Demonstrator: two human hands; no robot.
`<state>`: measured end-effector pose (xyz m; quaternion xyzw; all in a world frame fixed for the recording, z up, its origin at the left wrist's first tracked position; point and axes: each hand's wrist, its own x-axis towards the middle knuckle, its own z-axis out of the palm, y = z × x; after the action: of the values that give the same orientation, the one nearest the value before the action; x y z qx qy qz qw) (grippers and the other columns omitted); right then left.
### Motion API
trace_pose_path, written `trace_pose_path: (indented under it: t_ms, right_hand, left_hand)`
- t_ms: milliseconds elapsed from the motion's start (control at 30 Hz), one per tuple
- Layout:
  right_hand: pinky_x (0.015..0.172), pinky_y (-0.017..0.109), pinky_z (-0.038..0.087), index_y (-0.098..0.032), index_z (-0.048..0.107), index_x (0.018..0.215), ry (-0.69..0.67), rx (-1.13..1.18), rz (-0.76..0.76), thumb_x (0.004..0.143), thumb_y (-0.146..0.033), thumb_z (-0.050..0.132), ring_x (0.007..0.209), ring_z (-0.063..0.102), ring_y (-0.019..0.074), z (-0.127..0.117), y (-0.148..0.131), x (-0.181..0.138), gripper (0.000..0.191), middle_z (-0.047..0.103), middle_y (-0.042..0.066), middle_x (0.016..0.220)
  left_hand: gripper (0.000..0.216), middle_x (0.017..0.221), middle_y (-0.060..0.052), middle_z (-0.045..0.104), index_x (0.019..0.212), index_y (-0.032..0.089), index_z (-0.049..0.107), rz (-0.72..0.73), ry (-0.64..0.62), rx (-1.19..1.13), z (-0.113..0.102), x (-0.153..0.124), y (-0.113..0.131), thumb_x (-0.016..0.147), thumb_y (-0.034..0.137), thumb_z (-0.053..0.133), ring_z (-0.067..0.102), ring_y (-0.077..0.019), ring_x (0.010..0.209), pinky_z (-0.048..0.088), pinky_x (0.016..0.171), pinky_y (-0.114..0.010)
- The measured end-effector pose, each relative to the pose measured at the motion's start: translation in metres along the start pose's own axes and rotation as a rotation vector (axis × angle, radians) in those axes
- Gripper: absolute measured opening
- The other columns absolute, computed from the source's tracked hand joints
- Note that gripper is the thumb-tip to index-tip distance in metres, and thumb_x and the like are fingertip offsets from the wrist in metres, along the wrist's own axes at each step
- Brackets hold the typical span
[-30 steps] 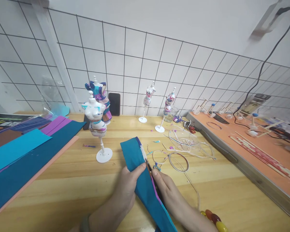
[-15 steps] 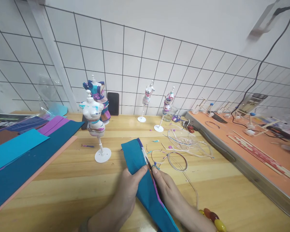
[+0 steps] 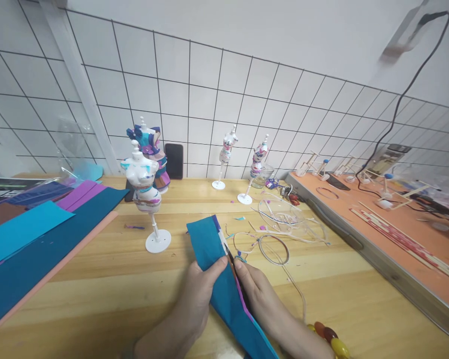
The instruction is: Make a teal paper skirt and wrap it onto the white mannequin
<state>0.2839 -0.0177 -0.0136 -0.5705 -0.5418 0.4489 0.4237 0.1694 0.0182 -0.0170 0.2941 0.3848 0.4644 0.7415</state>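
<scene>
My left hand grips a long folded teal crepe-paper strip, its thumb pressed flat on top. Purple, white and brown layers show along the strip's right edge. Closed around a pair of scissors, my right hand sits against that edge; the handles are hidden in the palm. The dark blades lie along the layered edge near my left thumb. Beyond the paper, a white dress-form mannequin stands on a round base, and a mannequin dressed in blue and purple paper is behind it.
Coloured paper sheets cover the left side. Two small painted mannequins and a glass stand at the back near a phone. Wire hoops lie right of my hands. An orange board holds sticks and wooden models.
The view shifts very slightly. Both hands keep their hold on the paper and scissors, and the blades have barely moved along the edge.
</scene>
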Motion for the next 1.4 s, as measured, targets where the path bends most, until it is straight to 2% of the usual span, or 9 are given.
trace_pose_path:
  t_ms: [200, 333, 433, 833, 1000, 1200, 1400]
  right_hand:
    - [0.061, 0.027, 0.042, -0.019, 0.052, 0.06, -0.02, 0.023, 0.004, 0.086, -0.06, 0.032, 0.063, 0.052, 0.0179, 0.001, 0.0, -0.001, 0.052, 0.05, 0.0, 0.049]
    - [0.05, 0.025, 0.038, -0.02, 0.049, 0.057, -0.03, 0.038, 0.036, 0.084, -0.062, 0.032, 0.048, 0.047, 0.0144, 0.002, 0.002, -0.002, 0.053, 0.045, -0.003, 0.043]
    - [0.046, 0.024, 0.034, -0.02, 0.044, 0.055, -0.054, 0.048, 0.075, 0.085, -0.062, 0.03, 0.041, 0.041, 0.012, 0.003, 0.002, -0.003, 0.053, 0.04, -0.005, 0.039]
    - [0.062, 0.026, 0.041, -0.02, 0.047, 0.059, -0.021, 0.017, 0.004, 0.086, -0.059, 0.032, 0.063, 0.05, 0.017, 0.002, -0.001, -0.003, 0.05, 0.048, -0.001, 0.052]
    - [0.066, 0.026, 0.038, -0.02, 0.043, 0.063, -0.014, -0.044, -0.032, 0.089, -0.054, 0.031, 0.062, 0.044, 0.0151, 0.0, 0.002, -0.001, 0.045, 0.046, -0.001, 0.062]
    - [0.066, 0.026, 0.037, -0.02, 0.041, 0.063, -0.024, -0.058, -0.026, 0.09, -0.053, 0.029, 0.061, 0.042, 0.015, 0.001, 0.004, 0.0, 0.044, 0.043, -0.002, 0.06]
    - [0.068, 0.027, 0.038, -0.019, 0.043, 0.065, -0.03, -0.076, -0.032, 0.09, -0.052, 0.029, 0.064, 0.043, 0.0156, 0.0, 0.003, 0.001, 0.043, 0.046, 0.0, 0.064]
  left_hand:
    - [0.03, 0.092, -0.012, 0.072, 0.094, 0.013, 0.067, -0.045, -0.02, -0.084, 0.0, 0.001, 0.009, 0.068, 0.027, 0.069, 0.067, -0.0273, 0.084, 0.053, 0.074, -0.036]
    - [0.02, 0.084, -0.011, 0.074, 0.08, 0.013, 0.068, -0.051, 0.023, -0.054, -0.001, 0.002, 0.014, 0.064, 0.024, 0.072, 0.069, -0.0254, 0.073, 0.054, 0.063, -0.032]
    - [0.02, 0.078, -0.01, 0.074, 0.078, 0.012, 0.067, -0.041, 0.053, -0.031, -0.002, 0.004, 0.013, 0.062, 0.023, 0.073, 0.068, -0.0237, 0.066, 0.053, 0.058, -0.03]
    - [0.03, 0.08, -0.011, 0.073, 0.083, 0.012, 0.068, 0.008, 0.108, -0.017, 0.001, 0.002, 0.004, 0.058, 0.026, 0.076, 0.069, -0.0265, 0.072, 0.054, 0.065, -0.034]
    - [0.03, 0.082, -0.011, 0.073, 0.086, 0.012, 0.067, 0.012, 0.1, -0.032, 0.002, 0.001, 0.005, 0.059, 0.025, 0.075, 0.068, -0.0269, 0.075, 0.054, 0.066, -0.034]
    - [0.028, 0.081, -0.01, 0.074, 0.086, 0.012, 0.067, 0.0, 0.098, -0.05, 0.002, 0.002, 0.005, 0.061, 0.023, 0.074, 0.068, -0.026, 0.076, 0.054, 0.069, -0.034]
    - [0.028, 0.083, -0.011, 0.073, 0.088, 0.012, 0.067, -0.02, 0.082, -0.064, 0.002, 0.0, 0.004, 0.062, 0.022, 0.073, 0.068, -0.0266, 0.078, 0.054, 0.071, -0.035]
